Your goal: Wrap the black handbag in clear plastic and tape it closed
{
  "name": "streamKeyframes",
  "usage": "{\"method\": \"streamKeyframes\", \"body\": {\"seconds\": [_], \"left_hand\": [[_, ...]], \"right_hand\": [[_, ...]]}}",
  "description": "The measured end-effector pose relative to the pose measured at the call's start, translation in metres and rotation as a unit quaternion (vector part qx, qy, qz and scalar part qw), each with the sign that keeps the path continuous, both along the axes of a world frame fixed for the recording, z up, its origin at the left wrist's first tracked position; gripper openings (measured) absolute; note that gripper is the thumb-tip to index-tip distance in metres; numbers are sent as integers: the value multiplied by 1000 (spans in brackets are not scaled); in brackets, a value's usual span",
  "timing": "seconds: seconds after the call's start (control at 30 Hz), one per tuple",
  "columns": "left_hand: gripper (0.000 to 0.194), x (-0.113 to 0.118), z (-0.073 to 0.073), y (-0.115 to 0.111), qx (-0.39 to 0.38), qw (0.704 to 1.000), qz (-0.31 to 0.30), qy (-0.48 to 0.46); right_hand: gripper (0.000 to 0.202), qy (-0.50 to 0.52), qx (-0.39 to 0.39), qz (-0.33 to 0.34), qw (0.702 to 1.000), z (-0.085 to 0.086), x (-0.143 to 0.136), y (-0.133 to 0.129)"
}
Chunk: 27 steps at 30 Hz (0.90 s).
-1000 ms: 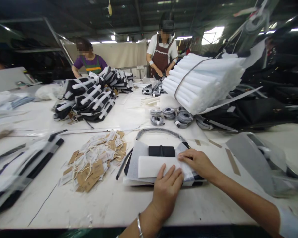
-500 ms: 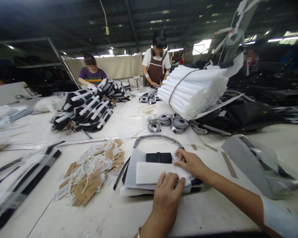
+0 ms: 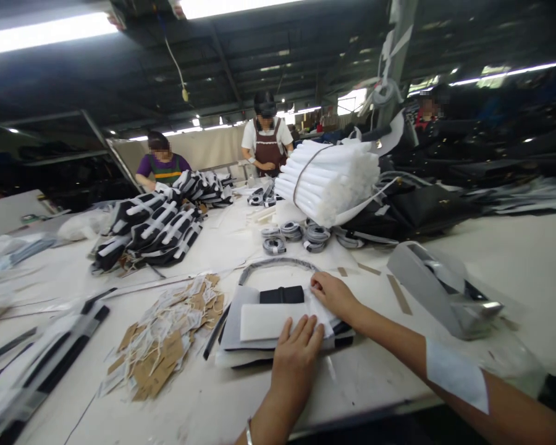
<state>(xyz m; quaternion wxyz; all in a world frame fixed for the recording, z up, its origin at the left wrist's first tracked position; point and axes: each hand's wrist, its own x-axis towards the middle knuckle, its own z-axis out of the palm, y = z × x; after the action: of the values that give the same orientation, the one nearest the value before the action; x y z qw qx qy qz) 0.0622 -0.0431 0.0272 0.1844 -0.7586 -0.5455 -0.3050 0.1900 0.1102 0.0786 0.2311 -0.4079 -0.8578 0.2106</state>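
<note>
A flat black bag [image 3: 245,364] wrapped in thin white sheets lies before me, its grey wrapped handle [image 3: 278,264] arched at the far side. A white foam strip [image 3: 259,322] rests across it, below a black strap piece [image 3: 282,295]. My left hand [image 3: 299,349] lies flat with fingers stretched over the strip's right end. At the bag's far right corner my right hand [image 3: 334,296] is closed, fingertips pinching the edge of a thin white sheet [image 3: 319,309] near the handle's end.
Paper tags with strings [image 3: 167,346] are heaped on the left. A grey tape dispenser [image 3: 438,287] stands right. Coiled straps [image 3: 290,232], a bundle of white foam rolls [image 3: 327,179] and wrapped black parts [image 3: 152,225] lie farther back. Two co-workers [image 3: 269,145] [image 3: 163,167] stand across the table.
The view has shifted, so the things on the table sit farther left. My right fingers have drawn together at the sheet's far edge. My left hand still presses on the foam strip.
</note>
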Motion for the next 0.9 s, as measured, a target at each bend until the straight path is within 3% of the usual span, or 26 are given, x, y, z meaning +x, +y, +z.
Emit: {"method": "streamKeyframes", "body": {"seconds": [0.13,0.23,0.3,0.37,0.43,0.57,0.7,0.83,0.9], "left_hand": [[42,-5,1,-1,-15,1000,-3,23],[47,-11,-1,1,-13,998,-12,61],[48,-15,-3,2,-4,996,-19,84],[48,-18,-5,3,7,995,-22,100],[49,-20,-7,3,13,994,-19,109],[50,-21,-9,2,26,992,-12,125],[52,-23,-7,3,29,991,-14,132],[52,-29,-10,8,44,987,-32,149],[54,-32,-13,11,56,984,-47,164]], "right_hand": [[19,38,33,-29,998,20,48,-10],[28,57,73,-99,991,46,125,-19],[30,40,116,-179,976,62,186,-22],[35,-24,92,-234,968,74,239,-19],[42,-94,69,-251,961,78,274,-12],[71,-139,72,-172,973,69,287,11],[38,-122,62,-147,980,62,285,42],[40,-107,61,-189,974,56,317,70],[30,-113,44,-183,976,46,334,76]]}}
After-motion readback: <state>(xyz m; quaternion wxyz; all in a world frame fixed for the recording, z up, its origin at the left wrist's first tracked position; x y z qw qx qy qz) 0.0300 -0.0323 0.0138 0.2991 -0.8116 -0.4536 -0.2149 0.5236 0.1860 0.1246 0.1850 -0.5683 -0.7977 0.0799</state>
